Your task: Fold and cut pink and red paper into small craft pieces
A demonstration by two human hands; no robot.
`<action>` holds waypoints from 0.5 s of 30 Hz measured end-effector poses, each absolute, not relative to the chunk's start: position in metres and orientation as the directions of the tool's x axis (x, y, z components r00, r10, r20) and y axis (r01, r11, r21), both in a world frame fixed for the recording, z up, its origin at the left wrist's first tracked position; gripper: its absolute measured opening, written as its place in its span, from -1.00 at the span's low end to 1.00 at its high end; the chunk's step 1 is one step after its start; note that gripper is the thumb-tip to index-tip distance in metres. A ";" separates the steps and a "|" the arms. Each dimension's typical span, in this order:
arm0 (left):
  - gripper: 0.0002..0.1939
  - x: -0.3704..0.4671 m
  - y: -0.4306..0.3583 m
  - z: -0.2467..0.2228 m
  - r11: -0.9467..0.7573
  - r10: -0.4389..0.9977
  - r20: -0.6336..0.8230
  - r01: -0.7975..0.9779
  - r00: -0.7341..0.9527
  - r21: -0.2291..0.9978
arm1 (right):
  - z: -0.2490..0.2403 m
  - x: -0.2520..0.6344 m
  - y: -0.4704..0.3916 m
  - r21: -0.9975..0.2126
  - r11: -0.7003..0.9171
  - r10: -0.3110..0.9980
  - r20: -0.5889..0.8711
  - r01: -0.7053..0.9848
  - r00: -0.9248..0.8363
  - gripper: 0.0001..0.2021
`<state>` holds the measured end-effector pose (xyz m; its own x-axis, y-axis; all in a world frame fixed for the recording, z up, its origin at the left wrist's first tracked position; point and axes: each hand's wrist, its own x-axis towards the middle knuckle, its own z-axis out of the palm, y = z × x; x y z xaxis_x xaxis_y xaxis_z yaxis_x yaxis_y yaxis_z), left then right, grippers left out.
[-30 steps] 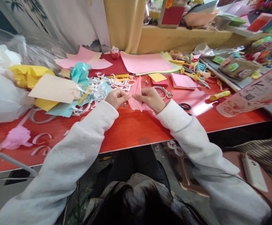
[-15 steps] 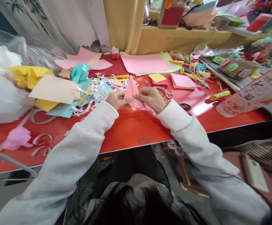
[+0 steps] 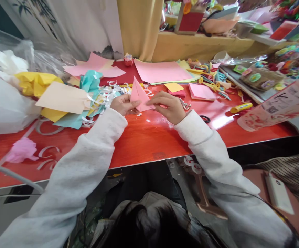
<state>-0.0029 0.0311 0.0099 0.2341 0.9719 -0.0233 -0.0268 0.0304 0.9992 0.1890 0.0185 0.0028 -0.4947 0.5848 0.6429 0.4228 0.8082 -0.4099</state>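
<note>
A folded pink paper (image 3: 140,96) with a tall pointed tip is held between both hands, above the red table (image 3: 149,141). My left hand (image 3: 125,105) pinches its lower left side, thumb in front and fingers behind. At the lower right corner, my right hand (image 3: 168,106) grips the paper between thumb and fingertips. Small white paper scraps lie on the table just below the folded paper. Behind my right hand lie a yellow square (image 3: 174,87) and a stack of pink squares (image 3: 201,92).
Shredded white strips, crumpled teal paper (image 3: 89,82) and a beige sheet (image 3: 63,97) are at left. Toward the right are black-handled scissors (image 3: 205,119), a yellow marker (image 3: 241,107) and a tilted pink cup (image 3: 273,105). Large pink sheets (image 3: 162,71) lie at the back.
The folded paper has moved slightly left and up and is turned, its tip now leaning left. My left hand has shifted left with it; my right hand's fingers are more extended along its right corner.
</note>
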 end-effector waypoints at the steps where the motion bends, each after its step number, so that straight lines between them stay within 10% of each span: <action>1: -0.81 -0.003 0.030 0.010 0.040 0.966 -0.030 -0.032 0.258 0.999 | 0.002 0.189 0.019 -0.395 0.814 0.575 0.649 0.426 -0.498 -0.84; 15: -0.63 0.000 0.028 0.009 0.102 0.893 -0.077 -0.031 0.443 0.994 | -0.006 0.181 0.020 -0.380 0.759 0.635 0.611 0.528 -0.473 -0.80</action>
